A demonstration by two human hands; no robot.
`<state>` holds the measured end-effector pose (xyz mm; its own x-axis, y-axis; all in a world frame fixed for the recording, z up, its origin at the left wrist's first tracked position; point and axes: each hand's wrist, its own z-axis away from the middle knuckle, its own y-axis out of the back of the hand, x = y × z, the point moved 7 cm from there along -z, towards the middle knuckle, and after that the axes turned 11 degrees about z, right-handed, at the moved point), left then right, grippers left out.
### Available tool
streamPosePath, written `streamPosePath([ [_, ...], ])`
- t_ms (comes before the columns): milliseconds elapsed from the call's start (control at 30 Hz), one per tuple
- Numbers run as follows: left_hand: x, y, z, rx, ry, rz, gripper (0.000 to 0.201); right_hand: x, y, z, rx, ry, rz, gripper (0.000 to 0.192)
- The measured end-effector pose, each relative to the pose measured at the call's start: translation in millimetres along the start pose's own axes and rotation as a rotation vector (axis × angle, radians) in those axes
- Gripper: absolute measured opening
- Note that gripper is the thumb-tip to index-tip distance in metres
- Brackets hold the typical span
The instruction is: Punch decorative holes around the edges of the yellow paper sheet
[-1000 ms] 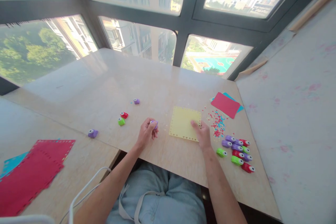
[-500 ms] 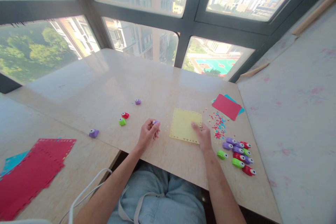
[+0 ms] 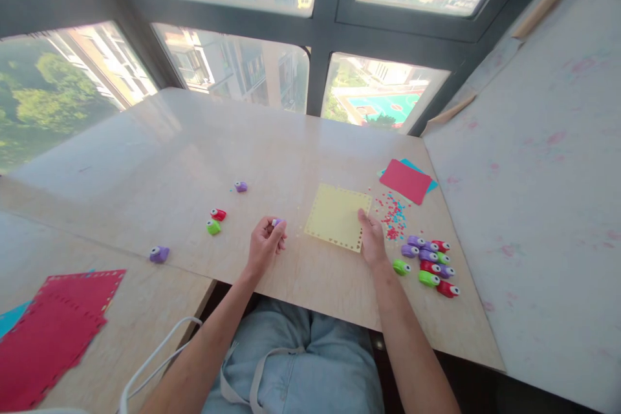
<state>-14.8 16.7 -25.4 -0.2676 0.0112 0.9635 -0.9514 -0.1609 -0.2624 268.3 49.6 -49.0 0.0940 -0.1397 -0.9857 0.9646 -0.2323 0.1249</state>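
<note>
My left hand (image 3: 264, 244) pinches a small purple punch (image 3: 276, 222) between thumb and fingertips, lifted just off the table (image 3: 301, 284) near its front edge, where I can turn it over and look at it. My right hand (image 3: 372, 240) lies flat, fingers pressed on the near right corner of the yellow sheet (image 3: 337, 225), which I judge keeps the paper from sliding. Holes already run round the sheet's whole edge.

Just right of that hand sits a cluster of punches (image 3: 429, 264), close enough to swap one in; I count about ten, mixed purple, red and green, though they overlap and the count is rough. Beyond them is a scatter of confetti (image 3: 394, 220), red and blue bits, too many to count.

Left of my hand are four loose punches, set well apart: a purple one (image 3: 159, 253) by the seam, a green one (image 3: 213, 227) touching or nearly touching a red one (image 3: 218, 214), and another purple one (image 3: 240, 186) farther back.

At the near left corner lies a red sheet (image 3: 53, 330) over a blue one. Toward the far right edge is a small red card (image 3: 405, 180) on a blue card.
</note>
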Motion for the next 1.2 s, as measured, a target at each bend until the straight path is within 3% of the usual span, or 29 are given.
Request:
streamPosePath([
  [367, 4.3, -2.0, 0.5, 0.028, -0.038, 0.015, 0.033, 3.5, -0.8, -2.6, -0.027, -0.036, -0.127, 0.047],
  [600, 4.4, -1.2, -0.2, 0.035, -0.034, 0.020, 0.034, 6.8, 2.7, -3.0, -0.061, -0.204, -0.461, 0.031],
  [733, 3.6, -0.3, -1.4, 0.050, -0.035, 0.029, 0.034, 7.7, 10.5, -5.1, -0.035, -0.211, -0.511, 0.023],
  [933, 2.9, 0.8, -3.8, 0.078, -0.048, 0.051, 0.034, -4.5, -16.0, 12.2, -0.276, -0.209, -0.389, 0.037],
  [1067, 5.2, 7.6, -5.0, 0.238, -0.128, 0.131, 0.033, -12.2, -36.4, 23.7, -0.426, -0.219, -0.271, 0.039],
  [1200, 6.5, 11.3, -5.1, 0.366, -0.176, 0.190, 0.031, -17.7, -53.0, 24.8, -0.491, -0.182, -0.126, 0.041],
])
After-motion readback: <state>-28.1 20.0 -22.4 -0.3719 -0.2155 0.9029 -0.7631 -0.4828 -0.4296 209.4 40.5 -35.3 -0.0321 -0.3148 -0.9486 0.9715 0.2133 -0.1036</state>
